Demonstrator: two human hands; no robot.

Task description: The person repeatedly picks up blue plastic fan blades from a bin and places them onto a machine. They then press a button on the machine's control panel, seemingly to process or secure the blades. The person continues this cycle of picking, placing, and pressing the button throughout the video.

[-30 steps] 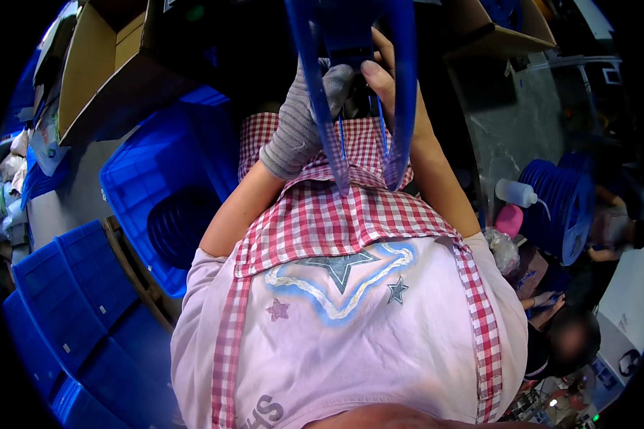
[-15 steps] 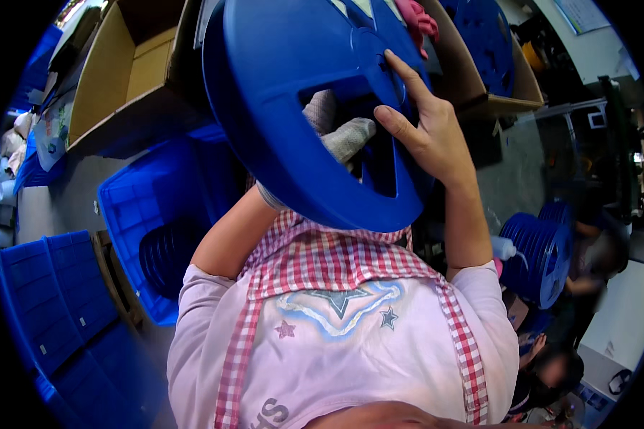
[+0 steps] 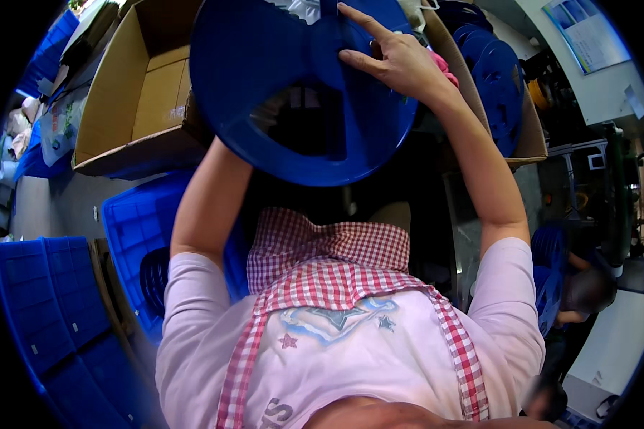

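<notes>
A large blue plastic reel [image 3: 261, 50] is held up in front of me at the top of the view, its round flange tilted toward me. My right hand [image 3: 401, 61], bare, lies on the reel's face near the hub, with index finger and thumb stretched out and apart. Its other fingers are hard to see. The left forearm [image 3: 211, 200] reaches up behind the reel. Only a blurred, greyish part of my gloved left hand [image 3: 266, 114] shows through the reel's cut-out opening, and the rest is hidden by the flange.
An open cardboard box [image 3: 139, 121] stands left of the reel. Another carton [image 3: 529, 132] on the right holds several blue reels [image 3: 495, 79]. Blue crates [image 3: 50, 286] are stacked lower left, beside a blue bin [image 3: 132, 222]. A co-worker [image 3: 587, 293] is at the right.
The reel has moved up and away from my body, and its face has turned. Both arms reach further out. My left fingers, clear in the opening before, are now mostly hidden.
</notes>
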